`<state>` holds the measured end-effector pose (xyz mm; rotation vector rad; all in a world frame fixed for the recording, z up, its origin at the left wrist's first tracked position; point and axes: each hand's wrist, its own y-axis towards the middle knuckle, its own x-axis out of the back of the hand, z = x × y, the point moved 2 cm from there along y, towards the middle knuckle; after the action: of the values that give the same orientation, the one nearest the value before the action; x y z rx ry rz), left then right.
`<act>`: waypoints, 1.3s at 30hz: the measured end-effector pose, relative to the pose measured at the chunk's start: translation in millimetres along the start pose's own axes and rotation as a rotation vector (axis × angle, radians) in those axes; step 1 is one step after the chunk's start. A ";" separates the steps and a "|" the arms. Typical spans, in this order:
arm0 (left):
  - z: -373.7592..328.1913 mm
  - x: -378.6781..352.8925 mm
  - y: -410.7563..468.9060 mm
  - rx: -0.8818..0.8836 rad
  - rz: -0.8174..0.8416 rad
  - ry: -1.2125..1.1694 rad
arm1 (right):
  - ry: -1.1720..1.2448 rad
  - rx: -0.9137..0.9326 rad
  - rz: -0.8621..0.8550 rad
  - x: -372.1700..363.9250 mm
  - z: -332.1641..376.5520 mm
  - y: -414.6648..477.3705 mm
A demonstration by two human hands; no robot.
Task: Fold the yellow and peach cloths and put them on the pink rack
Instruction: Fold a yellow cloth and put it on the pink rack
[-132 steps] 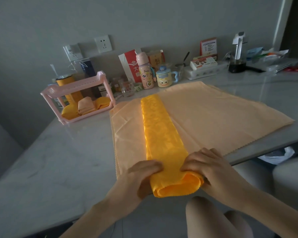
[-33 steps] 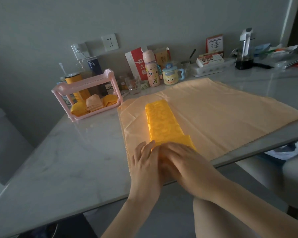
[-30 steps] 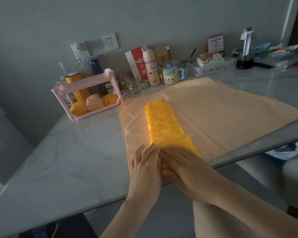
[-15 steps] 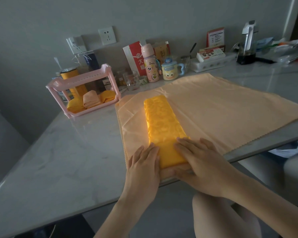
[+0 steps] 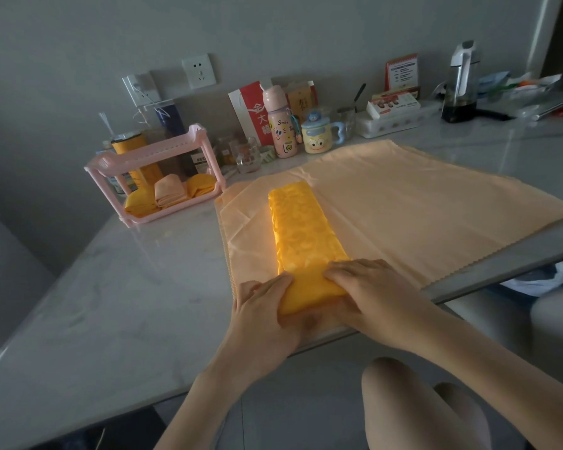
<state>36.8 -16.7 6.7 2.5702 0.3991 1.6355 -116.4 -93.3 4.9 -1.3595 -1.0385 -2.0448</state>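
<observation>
Head view: pink rack (image 5: 150,153) holds three folded cloths (image 5: 171,194); left hand (image 5: 264,306) and right hand (image 5: 371,287) grip yellow cloth (image 5: 303,228).

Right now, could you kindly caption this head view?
Left hand and right hand grip the near end of a yellow cloth atop a peach cloth.
</observation>
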 end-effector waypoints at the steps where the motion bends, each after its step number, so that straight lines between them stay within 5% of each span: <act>1: -0.5 0.8 1.4 0.003 -0.004 -0.008 | 0.020 -0.008 -0.020 2.1 -1.5 1.4; 11: -3.2 13.0 -11.9 -0.194 -0.107 -0.155 | 0.484 -0.077 -0.067 25.2 -11.8 -17.9; 15: 2.5 11.3 -13.0 0.004 -0.108 -0.357 | 0.609 -0.154 -0.206 25.7 -12.3 -21.3; 26: -10.9 -8.6 -0.3 0.201 -0.357 -0.096 | 0.228 -0.373 -0.338 1.2 -7.9 -1.4; 31: -16.2 -9.0 1.1 0.241 -0.337 0.110 | 0.013 -0.334 -0.375 -8.5 -10.2 1.1; 35: -17.3 -11.7 5.9 0.022 -0.403 0.238 | -0.120 -0.248 -0.441 -6.2 -5.9 3.0; 39: -15.9 -15.8 9.8 -0.123 -0.324 0.282 | -0.123 0.024 -0.325 -11.3 11.5 0.5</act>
<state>18.1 -31.5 1.6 2.0606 0.6699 1.8308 -105.1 -84.7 -2.8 -1.3932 -1.4125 -2.1877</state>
